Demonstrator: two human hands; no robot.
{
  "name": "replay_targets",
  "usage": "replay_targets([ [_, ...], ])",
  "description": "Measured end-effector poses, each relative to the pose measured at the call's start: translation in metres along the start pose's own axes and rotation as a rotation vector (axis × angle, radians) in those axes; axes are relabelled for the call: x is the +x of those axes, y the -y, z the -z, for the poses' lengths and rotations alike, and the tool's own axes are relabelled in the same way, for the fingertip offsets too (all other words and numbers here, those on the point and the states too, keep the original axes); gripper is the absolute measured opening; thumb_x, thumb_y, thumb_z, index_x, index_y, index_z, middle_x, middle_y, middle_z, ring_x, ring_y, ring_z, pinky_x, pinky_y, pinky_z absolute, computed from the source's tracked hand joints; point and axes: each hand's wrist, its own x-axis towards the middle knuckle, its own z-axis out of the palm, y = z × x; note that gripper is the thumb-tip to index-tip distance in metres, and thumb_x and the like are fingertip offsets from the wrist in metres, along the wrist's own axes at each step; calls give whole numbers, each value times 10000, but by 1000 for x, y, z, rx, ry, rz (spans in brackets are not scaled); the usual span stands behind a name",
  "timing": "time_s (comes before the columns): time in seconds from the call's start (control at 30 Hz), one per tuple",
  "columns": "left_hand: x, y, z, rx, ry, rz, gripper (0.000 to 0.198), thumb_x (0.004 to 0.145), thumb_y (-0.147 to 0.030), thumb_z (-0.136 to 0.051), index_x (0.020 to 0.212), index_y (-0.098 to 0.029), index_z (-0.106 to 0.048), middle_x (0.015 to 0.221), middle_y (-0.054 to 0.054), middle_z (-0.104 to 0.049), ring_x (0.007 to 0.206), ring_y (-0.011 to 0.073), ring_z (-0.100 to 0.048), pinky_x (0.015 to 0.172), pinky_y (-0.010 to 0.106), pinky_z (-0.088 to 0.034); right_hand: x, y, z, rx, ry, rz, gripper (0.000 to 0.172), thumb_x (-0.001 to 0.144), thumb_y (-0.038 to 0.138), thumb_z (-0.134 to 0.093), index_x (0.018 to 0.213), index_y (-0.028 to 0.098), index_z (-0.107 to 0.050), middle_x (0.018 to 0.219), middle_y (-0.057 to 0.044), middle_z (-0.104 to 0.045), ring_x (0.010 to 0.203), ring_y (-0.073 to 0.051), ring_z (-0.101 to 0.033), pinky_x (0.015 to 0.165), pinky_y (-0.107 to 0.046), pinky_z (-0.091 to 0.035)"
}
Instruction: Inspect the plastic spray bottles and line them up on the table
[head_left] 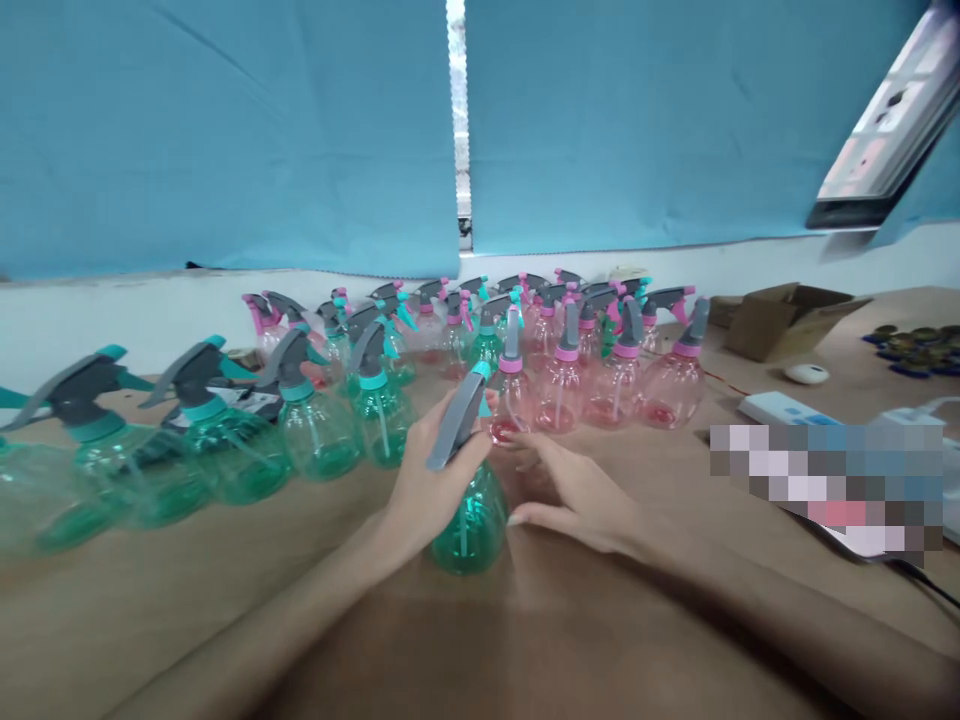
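Note:
A green spray bottle [469, 525] with a grey and teal trigger head stands upright at the middle of the table. My left hand [427, 470] is wrapped round its neck, just under the head. Close to the bottle's right side is my right hand [585, 495], its thumb and fingers apart and nothing between them. Several green bottles [319, 435] form a slanting row on the left. Pink bottles [559, 395] stand in a row just beyond my hands, with more pink and green ones behind them.
An open cardboard box [784, 320] is at the back right, beside a pile of small dark parts [919, 350]. Nearer are a white computer mouse [806, 373], a white box [780, 408] and a blurred-out object with a black cable. Blue curtains [225, 130] hang behind the table.

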Motion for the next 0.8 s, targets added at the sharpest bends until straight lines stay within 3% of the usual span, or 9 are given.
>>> replay_targets([
  [0.13, -1, -3, 2, 45, 4, -22, 188, 737, -129, -456, 855, -183, -592, 726, -18, -570, 603, 119, -466, 584, 271, -400, -6, -20, 2, 24, -21, -48, 588, 830, 501, -590, 1304, 230, -372, 1274, -109, -554, 1147, -268, -538, 928, -462, -442],
  [0.3, 0, -8, 4, 57, 23, -16, 125, 705, -123, -465, 720, -182, -573, 628, -39, -498, 549, 109, -409, 515, 259, -339, -12, -22, 1, -61, 27, -48, 496, 828, 513, -581, 1198, 198, -480, 1150, -114, -607, 1048, -276, -576, 870, -456, -462],
  [0.43, 0, -9, 3, 33, 27, 24, 191, 728, -141, -462, 852, -207, -591, 590, -56, -451, 499, 110, -372, 478, 251, -323, -15, -21, -2, -59, 46, -49, 493, 837, 514, -570, 1193, 184, -487, 1151, -118, -608, 1053, -271, -574, 875, -443, -462],
  [0.53, 0, -5, 2, 42, 5, 13, 265, 744, -137, -467, 960, -233, -586, 682, -36, -528, 582, 139, -469, 574, 272, -413, -14, -22, -4, -46, 51, -41, 490, 841, 509, -569, 1209, 197, -482, 1166, -113, -603, 1068, -264, -569, 898, -442, -449],
  [0.63, -2, -1, 1, 39, 12, -5, 270, 760, -117, -467, 974, -238, -579, 794, -19, -584, 705, 156, -536, 716, 302, -455, -14, -23, -6, -56, 55, -53, 502, 841, 517, -568, 1215, 193, -486, 1162, -114, -603, 1067, -261, -570, 905, -440, -445],
  [0.8, -3, 0, 2, 43, 35, 19, 252, 795, -138, -463, 997, -235, -579, 752, -23, -561, 723, 164, -542, 710, 306, -449, -12, -23, -6, -77, 74, -76, 521, 836, 526, -568, 1230, 195, -489, 1152, -116, -605, 1063, -267, -572, 906, -446, -444],
])
